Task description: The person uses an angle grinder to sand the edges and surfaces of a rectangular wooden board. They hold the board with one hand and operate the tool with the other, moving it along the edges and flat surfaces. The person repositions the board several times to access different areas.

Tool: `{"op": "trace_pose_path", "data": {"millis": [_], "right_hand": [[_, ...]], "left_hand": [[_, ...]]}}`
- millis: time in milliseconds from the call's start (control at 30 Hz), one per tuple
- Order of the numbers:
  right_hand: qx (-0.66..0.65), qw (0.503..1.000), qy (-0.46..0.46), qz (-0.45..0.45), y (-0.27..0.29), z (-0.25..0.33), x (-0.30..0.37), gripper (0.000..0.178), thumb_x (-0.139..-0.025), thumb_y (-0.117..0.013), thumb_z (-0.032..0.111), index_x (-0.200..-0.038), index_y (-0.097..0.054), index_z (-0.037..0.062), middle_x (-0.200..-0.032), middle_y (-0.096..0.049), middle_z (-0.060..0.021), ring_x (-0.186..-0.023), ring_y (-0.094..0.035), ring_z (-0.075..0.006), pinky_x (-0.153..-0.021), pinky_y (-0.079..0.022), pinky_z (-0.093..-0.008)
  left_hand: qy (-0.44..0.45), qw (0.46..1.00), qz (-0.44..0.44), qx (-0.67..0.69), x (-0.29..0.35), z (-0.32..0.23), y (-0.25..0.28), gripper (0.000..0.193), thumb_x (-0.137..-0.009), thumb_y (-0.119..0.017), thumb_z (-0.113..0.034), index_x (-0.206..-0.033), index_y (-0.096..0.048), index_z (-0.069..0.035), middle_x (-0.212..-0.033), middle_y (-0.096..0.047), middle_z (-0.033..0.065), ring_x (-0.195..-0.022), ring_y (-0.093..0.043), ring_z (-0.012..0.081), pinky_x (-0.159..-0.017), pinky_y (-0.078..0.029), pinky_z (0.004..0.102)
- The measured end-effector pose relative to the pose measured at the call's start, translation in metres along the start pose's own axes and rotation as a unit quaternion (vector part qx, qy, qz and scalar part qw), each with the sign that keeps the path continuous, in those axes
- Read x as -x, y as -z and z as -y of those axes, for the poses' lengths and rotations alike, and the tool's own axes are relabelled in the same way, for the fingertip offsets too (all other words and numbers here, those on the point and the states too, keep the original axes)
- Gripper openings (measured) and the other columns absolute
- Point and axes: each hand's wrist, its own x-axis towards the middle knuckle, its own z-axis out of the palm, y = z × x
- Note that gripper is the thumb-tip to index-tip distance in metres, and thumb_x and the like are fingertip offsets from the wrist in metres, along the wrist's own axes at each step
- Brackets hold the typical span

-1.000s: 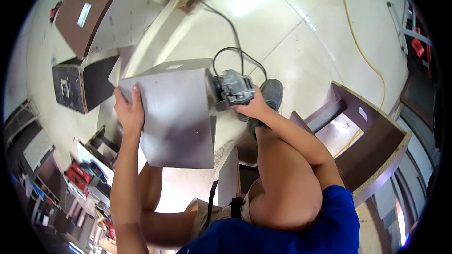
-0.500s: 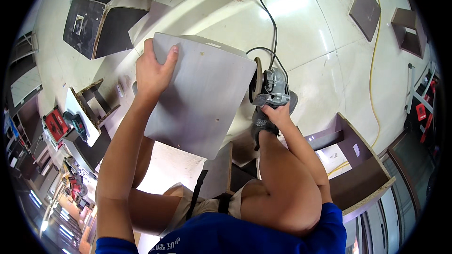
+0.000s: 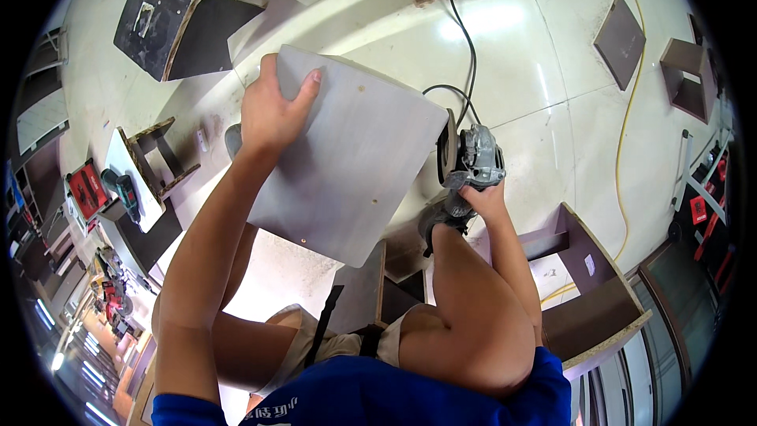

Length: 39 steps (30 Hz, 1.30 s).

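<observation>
Left hand [image 3: 273,114] gripping grey box [image 3: 355,162], right hand [image 3: 484,199] holding angle grinder [image 3: 479,159]

- Open floor [image 3: 544,142] gives your right hand [image 3: 485,199] room rightward, up to the yellow hose [image 3: 628,126].
- Leftward, the grinder [image 3: 479,156] and grey box [image 3: 347,166] block that hand.
- Past the grinder, a black cable [image 3: 471,55] crosses your way.
- Toward you, your bent leg [image 3: 477,300] and the brown cabinet [image 3: 591,323] hem in your right forearm.
- Your left hand [image 3: 272,114] has a gap before the dark box [image 3: 146,28].
</observation>
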Motion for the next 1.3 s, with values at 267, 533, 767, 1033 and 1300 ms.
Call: {"op": "trace_pose_path", "data": {"millis": [267,533,767,1033,1300], "right_hand": [[0.038,0.997,-0.04,0.061,0.013,0.02,-0.02,0.033,-0.062,-0.078,0.014,-0.09,-0.068,0.0002,-0.083,-0.07,-0.0051,-0.072,-0.064,-0.0135,-0.07,-0.053,-0.0301],[0.019,0.995,-0.025,0.096,0.022,0.032,-0.023,0.028,-0.062,-0.074,0.012,-0.087,-0.068,-0.0005,-0.081,-0.07,-0.0051,-0.072,-0.064,-0.0124,-0.07,-0.053,-0.028],[0.051,0.993,0.021,0.101,0.025,0.038,-0.028,0.03,-0.063,-0.075,0.012,-0.089,-0.068,-0.0003,-0.082,-0.07,-0.005,-0.073,-0.063,-0.0134,-0.071,-0.052,-0.03],[0.067,0.989,-0.042,0.122,0.036,0.042,-0.043,0.03,-0.06,-0.074,0.011,-0.087,-0.064,-0.0002,-0.078,-0.065,-0.0027,-0.069,-0.059,-0.0117,-0.068,-0.051,-0.0291],[0.139,0.978,-0.079,0.133,0.053,0.035,-0.048,0.037,-0.058,-0.074,0.012,-0.091,-0.064,-0.0006,-0.084,-0.066,-0.006,-0.077,-0.059,-0.0131,-0.072,-0.051,-0.0308]], "left_hand": [[0.006,1.0,0.006,0.016,0.003,-0.001,0.002,0.062,-0.086,-0.067,-0.047,-0.119,-0.05,0.002,-0.087,-0.068,0.026,-0.082,-0.066,0.0438,-0.074,-0.051,0.0474],[-0.004,1.0,-0.007,-0.008,0.001,0.0,-0.001,0.064,-0.086,-0.068,-0.047,-0.121,-0.049,0.002,-0.083,-0.067,0.0262,-0.08,-0.066,0.045,-0.072,-0.051,0.0484],[0.003,1.0,-0.001,-0.002,-0.001,0.007,-0.002,0.066,-0.085,-0.068,-0.049,-0.122,-0.048,0.003,-0.082,-0.067,0.0264,-0.081,-0.066,0.0452,-0.073,-0.051,0.0495],[0.01,1.0,0.0,-0.024,0.0,0.006,-0.003,0.068,-0.085,-0.067,-0.05,-0.122,-0.047,0.003,-0.081,-0.066,0.0264,-0.081,-0.065,0.0455,-0.073,-0.051,0.049],[0.015,1.0,0.007,0.018,0.002,0.002,-0.001,0.066,-0.085,-0.068,-0.049,-0.122,-0.048,0.002,-0.083,-0.067,0.0262,-0.081,-0.066,0.0451,-0.073,-0.051,0.0482]]}}
